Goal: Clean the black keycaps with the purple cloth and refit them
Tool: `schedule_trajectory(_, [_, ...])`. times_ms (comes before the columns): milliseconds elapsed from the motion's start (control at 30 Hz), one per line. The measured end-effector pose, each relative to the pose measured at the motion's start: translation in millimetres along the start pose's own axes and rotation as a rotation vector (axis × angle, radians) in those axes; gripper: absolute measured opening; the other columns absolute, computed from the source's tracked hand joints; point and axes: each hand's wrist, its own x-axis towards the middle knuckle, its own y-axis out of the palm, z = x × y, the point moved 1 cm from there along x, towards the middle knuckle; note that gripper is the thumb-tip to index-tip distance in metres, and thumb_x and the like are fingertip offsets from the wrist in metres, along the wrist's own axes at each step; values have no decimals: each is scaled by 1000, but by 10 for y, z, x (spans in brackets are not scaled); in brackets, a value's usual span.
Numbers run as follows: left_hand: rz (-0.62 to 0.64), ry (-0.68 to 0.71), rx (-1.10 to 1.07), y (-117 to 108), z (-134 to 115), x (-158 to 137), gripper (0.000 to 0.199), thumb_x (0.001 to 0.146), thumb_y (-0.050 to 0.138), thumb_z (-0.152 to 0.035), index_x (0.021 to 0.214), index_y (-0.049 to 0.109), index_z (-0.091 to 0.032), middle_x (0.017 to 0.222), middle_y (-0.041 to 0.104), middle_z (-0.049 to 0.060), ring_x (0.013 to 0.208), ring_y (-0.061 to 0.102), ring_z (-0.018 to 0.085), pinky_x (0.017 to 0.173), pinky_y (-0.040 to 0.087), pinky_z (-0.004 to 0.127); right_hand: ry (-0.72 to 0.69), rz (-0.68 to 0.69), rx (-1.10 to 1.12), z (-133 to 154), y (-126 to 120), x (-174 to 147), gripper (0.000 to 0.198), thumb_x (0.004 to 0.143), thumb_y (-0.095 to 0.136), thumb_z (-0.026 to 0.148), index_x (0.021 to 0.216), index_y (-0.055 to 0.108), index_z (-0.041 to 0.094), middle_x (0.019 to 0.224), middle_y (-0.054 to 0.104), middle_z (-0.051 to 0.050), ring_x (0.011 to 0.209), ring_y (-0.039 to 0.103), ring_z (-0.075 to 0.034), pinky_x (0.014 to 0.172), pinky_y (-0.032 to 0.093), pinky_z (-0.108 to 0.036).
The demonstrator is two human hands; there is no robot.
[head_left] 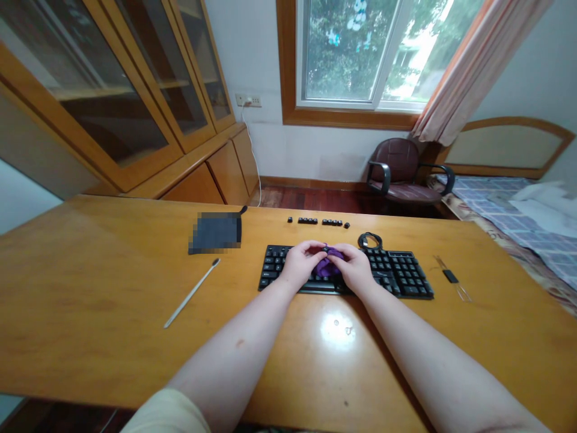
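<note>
My left hand (303, 263) and my right hand (354, 264) meet over the middle of a black keyboard (412, 273). Between them they pinch a bunched purple cloth (328, 268). A small dark piece that looks like a keycap (325, 248) shows at the cloth's top, between the fingertips; its details are too small to make out. My hands and the cloth hide the keyboard's central keys. Behind the keyboard, several loose black keycaps (308, 221) lie in a row.
A coiled black cable (370, 241) lies behind the keyboard. To its right rests a wire keycap puller (451, 276). On the left are a long white-handled brush (192, 293) and a dark pouch (216, 231). The wooden table (90, 288) ends before a brown chair (401, 171).
</note>
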Motion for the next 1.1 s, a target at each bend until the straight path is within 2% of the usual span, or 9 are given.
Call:
schedule_trajectory(100, [-33,16,-69,6,-1,7,26,64,70,-18,87,59,-15,89,67,4,85,63,14,88,48,35,13,26,43,-14,11,12,19,75,62,34,87,70,21,89,69,-5,85,63,-22,82,48,-37])
schedule_trajectory(167, [-62,35,-83,4,-8,10,28,62,70,-17,86,55,-15,88,66,4,85,62,14,88,47,34,66,19,142,-38,17,13,24,77,59,38,91,69,21,92,69,-6,84,64,-22,79,51,-37])
schedule_trajectory(267, [-97,73,-29,-1,-15,8,30,62,71,-17,86,53,-16,86,64,3,85,62,13,87,48,33,152,-7,290,-72,17,5,32,79,55,44,97,68,21,93,70,-6,78,65,-22,71,54,-36])
schedule_trajectory(333, [-95,115,58,2,-15,-3,30,63,71,-17,87,53,-16,87,63,3,85,62,14,87,47,33,161,2,324,-74,11,0,33,80,53,45,97,68,21,94,70,-6,80,65,-22,72,55,-36])
schedule_trajectory(500, [-21,191,272,22,-19,-51,29,66,64,-10,93,58,-18,90,63,3,85,61,14,84,49,31,92,79,172,-67,4,16,30,70,66,38,95,69,22,97,70,-5,91,64,-23,87,49,-40])
schedule_trajectory(667, [52,239,367,32,-46,-76,32,67,61,-7,97,62,-20,92,64,3,86,61,16,83,50,32,133,21,150,-146,21,33,36,59,75,38,88,69,18,85,71,-6,79,65,-22,79,52,-38])
schedule_trajectory(933, [40,198,325,29,-27,-52,29,66,63,-8,94,62,-18,92,66,4,86,63,15,84,51,32,169,21,173,-99,6,41,26,67,68,39,82,69,18,82,71,-7,76,65,-21,77,51,-36])
schedule_trajectory(1100, [38,187,307,18,-3,-42,28,66,63,-7,92,63,-17,92,67,4,85,63,15,84,51,32,140,14,192,-116,13,40,29,65,70,40,83,67,18,82,70,-5,76,64,-20,76,51,-35])
